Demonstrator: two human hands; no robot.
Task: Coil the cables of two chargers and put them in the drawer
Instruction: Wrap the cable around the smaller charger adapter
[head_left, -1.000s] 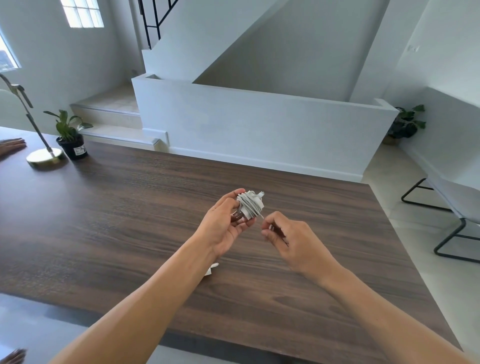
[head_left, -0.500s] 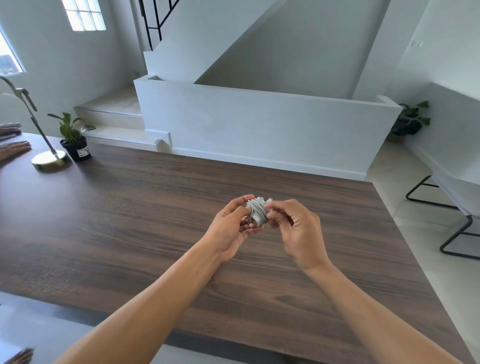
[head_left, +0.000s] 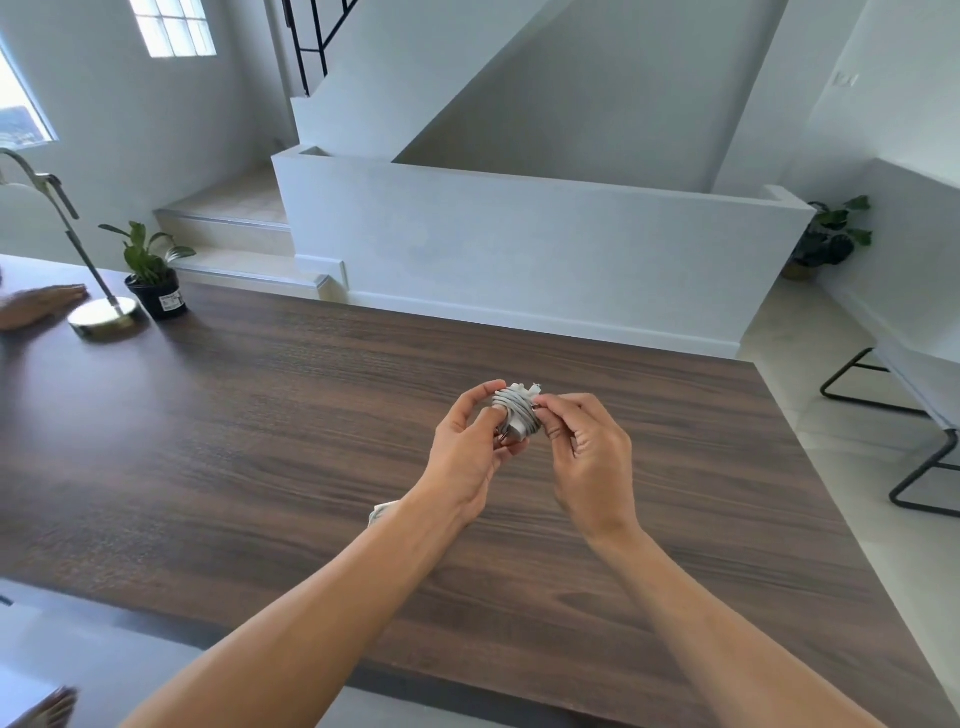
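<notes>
In the head view, both hands meet just above the middle of the frame, held over the dark wood-grain desk (head_left: 234, 441). The left hand (head_left: 467, 452) curls its fingers and thumb around a white charger (head_left: 511, 434), thumb on top and fingers beneath. The charger's white cable (head_left: 514, 408) is wound around it in a tight bundle of loops, and a short white end sticks up at the top of the bundle. The right hand (head_left: 592, 467) comes in from the right and pinches the cable at the right side of the bundle between thumb and forefinger, its other fingers curled into the palm. The charger is raised off the desk between the two hands. A small white object (head_left: 382, 514) lies on the desk just left of the left wrist, mostly hidden by the forearm, too little showing to tell what it is. At the far left of the frame a desk lamp (head_left: 104, 317) with a round brass base stands beside a small potted plant (head_left: 153, 275), and another person's hand (head_left: 39, 306) rests flat on the desk near the lamp base. A black-framed chair (head_left: 924, 441) stands on the floor at the right edge.
</notes>
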